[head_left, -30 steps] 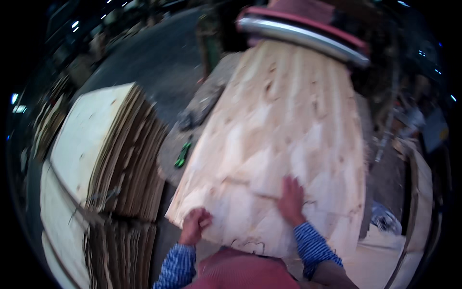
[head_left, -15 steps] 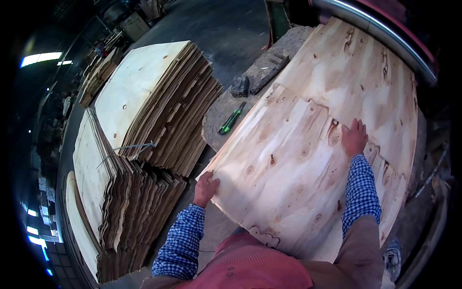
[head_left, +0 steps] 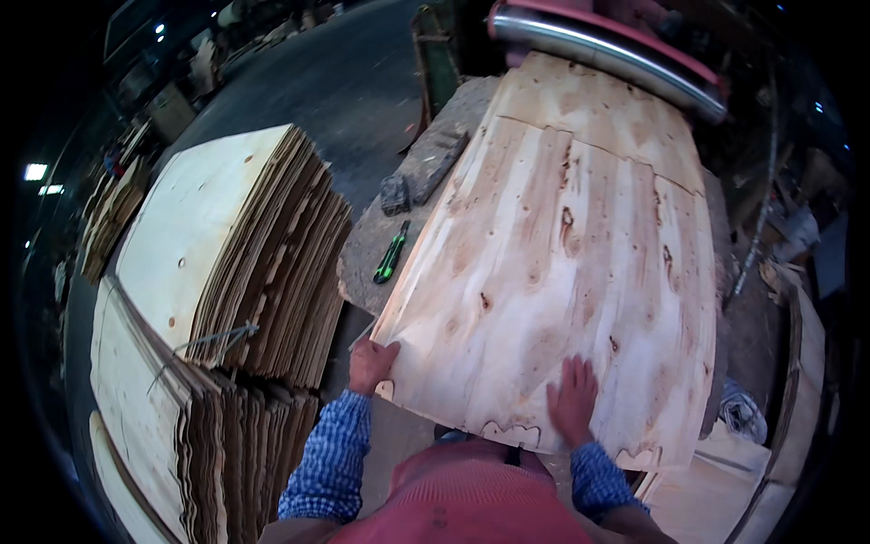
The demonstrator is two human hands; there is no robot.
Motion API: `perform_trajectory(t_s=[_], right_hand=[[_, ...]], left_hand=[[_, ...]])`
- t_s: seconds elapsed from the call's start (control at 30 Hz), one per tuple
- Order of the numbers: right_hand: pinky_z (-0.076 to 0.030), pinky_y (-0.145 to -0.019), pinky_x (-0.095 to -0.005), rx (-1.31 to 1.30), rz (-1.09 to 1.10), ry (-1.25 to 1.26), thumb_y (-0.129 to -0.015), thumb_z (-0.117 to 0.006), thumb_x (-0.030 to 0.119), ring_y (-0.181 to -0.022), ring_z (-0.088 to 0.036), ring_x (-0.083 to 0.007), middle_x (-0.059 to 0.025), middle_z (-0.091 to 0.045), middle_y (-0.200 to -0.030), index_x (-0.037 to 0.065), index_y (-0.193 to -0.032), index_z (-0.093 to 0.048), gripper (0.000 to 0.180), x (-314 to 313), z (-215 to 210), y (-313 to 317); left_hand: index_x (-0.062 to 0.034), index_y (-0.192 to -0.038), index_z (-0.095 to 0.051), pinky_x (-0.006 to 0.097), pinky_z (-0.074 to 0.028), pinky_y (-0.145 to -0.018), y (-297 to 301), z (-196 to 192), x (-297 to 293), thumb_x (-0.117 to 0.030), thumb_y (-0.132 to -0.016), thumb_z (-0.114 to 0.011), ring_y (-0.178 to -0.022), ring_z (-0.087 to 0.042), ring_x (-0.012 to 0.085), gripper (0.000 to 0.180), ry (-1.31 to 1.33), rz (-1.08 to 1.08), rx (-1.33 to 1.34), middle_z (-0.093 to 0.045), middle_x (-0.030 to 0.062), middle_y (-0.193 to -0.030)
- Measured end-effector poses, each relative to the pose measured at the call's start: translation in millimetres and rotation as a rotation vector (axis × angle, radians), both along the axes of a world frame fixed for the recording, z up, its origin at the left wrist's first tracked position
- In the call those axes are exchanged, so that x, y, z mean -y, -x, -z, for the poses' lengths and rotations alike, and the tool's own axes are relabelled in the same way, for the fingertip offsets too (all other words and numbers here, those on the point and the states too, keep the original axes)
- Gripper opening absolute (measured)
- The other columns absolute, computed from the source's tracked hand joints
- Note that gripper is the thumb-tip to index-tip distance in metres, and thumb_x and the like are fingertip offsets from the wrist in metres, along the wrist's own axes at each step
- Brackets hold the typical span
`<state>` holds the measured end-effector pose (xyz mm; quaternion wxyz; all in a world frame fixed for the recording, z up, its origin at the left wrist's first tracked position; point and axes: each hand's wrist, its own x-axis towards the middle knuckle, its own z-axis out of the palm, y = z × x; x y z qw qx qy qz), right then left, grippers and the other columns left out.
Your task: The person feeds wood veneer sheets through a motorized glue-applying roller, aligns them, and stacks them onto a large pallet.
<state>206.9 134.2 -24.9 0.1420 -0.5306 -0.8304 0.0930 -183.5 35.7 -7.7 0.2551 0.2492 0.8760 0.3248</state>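
Note:
A wide, pale wood veneer sheet (head_left: 535,272) with brown knots and streaks lies in front of me, on top of another veneer sheet (head_left: 589,100) that shows beyond its jagged far edge. At the near left corner my left hand (head_left: 370,365) is closed on the sheet's edge, thumb on top and fingers partly hidden at the side. My right hand (head_left: 573,401) rests flat on the sheet near its front edge, fingers stretched out, holding nothing. The near edge has wavy, broken notches.
A shiny metal roller (head_left: 607,56) with a red frame stands at the far end. Left of the sheets, a green-and-black utility knife (head_left: 391,254) and a dark block (head_left: 395,195) lie on a rough slab (head_left: 362,245). A tall veneer stack (head_left: 217,208) stands farther left.
My right hand has come back from mid-sheet toward the near edge. The top sheet's jagged far edge now lies closer to the roller. The view has turned; my left hand stays at the corner.

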Motion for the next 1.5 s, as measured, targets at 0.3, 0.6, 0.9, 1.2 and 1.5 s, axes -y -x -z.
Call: perform_trajectory(t_s=[0.3, 0.6, 0.9, 1.2, 1.5], right_hand=[[-0.028, -0.104, -0.0557, -0.071, 0.028, 0.061, -0.073, -0.071, 0.051, -0.132, -0.033, -0.0448, -0.0230, -0.040, -0.141, 0.000, -0.133, -0.045, 0.083, 89.6, -6.5, 0.8], [-0.036, -0.097, -0.0549, -0.055, 0.004, -0.063, -0.075, -0.068, 0.038, -0.125, -0.043, -0.0436, -0.0223, -0.045, -0.137, 0.001, -0.132, -0.047, 0.070, 86.5, -36.3, -31.4], [-0.035, -0.099, -0.0526, -0.015, 0.071, 0.067, -0.080, -0.061, 0.019, -0.123, -0.042, -0.0453, -0.0256, -0.047, -0.134, -0.002, -0.131, -0.048, 0.057, 128.9, -72.7, -19.1], [-0.032, -0.096, -0.0589, -0.229, 0.112, -0.148, -0.083, -0.060, 0.025, -0.122, -0.042, -0.0453, -0.0204, -0.046, -0.135, 0.002, -0.130, -0.047, 0.054, -18.7, -15.3, 19.4], [-0.031, -0.100, -0.0577, -0.096, 0.159, -0.213, -0.083, -0.058, 0.025, -0.128, -0.039, -0.0413, -0.0158, -0.045, -0.139, 0.005, -0.134, -0.047, 0.056, -199.1, 18.6, 36.3]], left_hand=[[0.0029, -0.104, -0.061, 0.020, -0.049, -0.051, -0.2, -64.1, 14.7, -0.013, -0.089, -0.065, -0.064, -0.060, 0.0094, 0.023, -0.251, 0.061, 0.880, -0.065, 0.0051, -0.088], [0.0069, -0.120, -0.056, 0.030, -0.053, -0.083, -21.2, -132.4, -5.3, 0.000, -0.090, -0.057, -0.092, -0.064, 0.0173, 0.031, -0.538, 0.347, 1.013, -0.066, 0.0119, -0.107], [0.0000, -0.118, -0.058, 0.032, -0.054, -0.076, 2.2, -85.2, 46.7, -0.002, -0.089, -0.057, -0.090, -0.065, 0.0168, 0.029, -0.398, 0.184, 0.961, -0.067, 0.0069, -0.102], [-0.0038, -0.123, -0.053, 0.026, -0.048, -0.071, -6.3, -99.9, -70.6, -0.018, -0.092, -0.058, -0.094, -0.058, 0.0123, 0.034, -0.710, -0.121, 0.767, -0.063, 0.0046, -0.104], [0.0007, -0.098, -0.066, 0.023, -0.045, -0.063, -1.6, -25.5, -10.5, -0.010, -0.087, -0.058, -0.073, -0.055, 0.0067, 0.017, -0.332, -0.082, 0.389, -0.061, -0.0003, -0.081]])
